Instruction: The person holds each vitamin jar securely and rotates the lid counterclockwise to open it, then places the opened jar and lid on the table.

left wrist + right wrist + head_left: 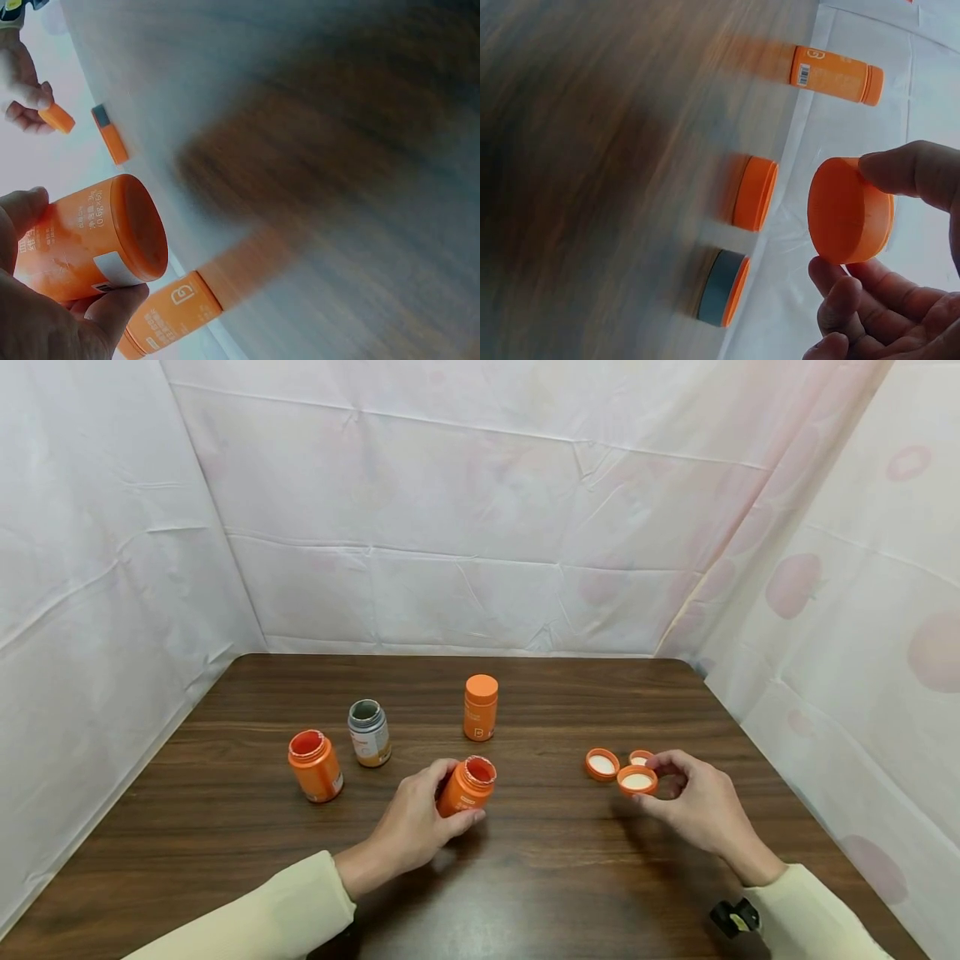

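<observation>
The held bottle (pixel 463 795) and lid (pixel 849 210) are orange, the table (pixel 551 860) wood-grained brown, the sheeting (pixel 847 610) pink-printed white

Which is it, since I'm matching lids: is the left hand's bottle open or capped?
Open: the bottle in the left hand shows an uncovered mouth.

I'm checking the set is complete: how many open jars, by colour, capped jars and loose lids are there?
Open orange jars: 2
Open grey jar: 1
Capped orange jar: 1
Loose lids: 3
Total: 7
</observation>
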A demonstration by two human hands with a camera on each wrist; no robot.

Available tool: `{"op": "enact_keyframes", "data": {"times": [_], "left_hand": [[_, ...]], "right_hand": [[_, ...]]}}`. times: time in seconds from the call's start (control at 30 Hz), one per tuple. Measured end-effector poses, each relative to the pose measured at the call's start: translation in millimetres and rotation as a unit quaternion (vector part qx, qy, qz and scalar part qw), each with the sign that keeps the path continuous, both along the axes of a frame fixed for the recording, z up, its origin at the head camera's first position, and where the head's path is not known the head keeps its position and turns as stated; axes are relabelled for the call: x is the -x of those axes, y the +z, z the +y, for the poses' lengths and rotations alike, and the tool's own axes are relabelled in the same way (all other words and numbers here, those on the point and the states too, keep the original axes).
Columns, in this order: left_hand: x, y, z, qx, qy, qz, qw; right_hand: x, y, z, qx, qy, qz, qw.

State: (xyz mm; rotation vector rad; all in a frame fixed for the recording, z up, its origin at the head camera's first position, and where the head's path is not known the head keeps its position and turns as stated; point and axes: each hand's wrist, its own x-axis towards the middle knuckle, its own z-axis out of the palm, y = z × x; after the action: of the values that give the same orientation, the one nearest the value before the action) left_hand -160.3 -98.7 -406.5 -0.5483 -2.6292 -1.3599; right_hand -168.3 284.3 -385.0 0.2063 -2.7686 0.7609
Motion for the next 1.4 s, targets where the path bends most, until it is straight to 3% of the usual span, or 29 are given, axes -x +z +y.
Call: {"op": "enact_keyframes", "data": {"times": [0.53, 1.07, 1.4], "left_hand": [[0.9, -2.3, -2.1, -0.006, 0.024, -0.004, 0.9997], [1.2, -1.9, -3.8, -0.006, 0.024, -0.015, 0.9996], [1.5, -0.4, -4.5, -0.002, 0.028, -0.018, 0.9995]], "right_hand": [[0.7, -7.4, 20.7, -0.011, -0.024, -0.061, 0.9978], [4.0, -12.8, 31.1, -0.033, -0.035, -0.104, 0.9934], [7.1, -15.2, 35.6, -0.036, -0.036, -0.154, 0.9868]]}}
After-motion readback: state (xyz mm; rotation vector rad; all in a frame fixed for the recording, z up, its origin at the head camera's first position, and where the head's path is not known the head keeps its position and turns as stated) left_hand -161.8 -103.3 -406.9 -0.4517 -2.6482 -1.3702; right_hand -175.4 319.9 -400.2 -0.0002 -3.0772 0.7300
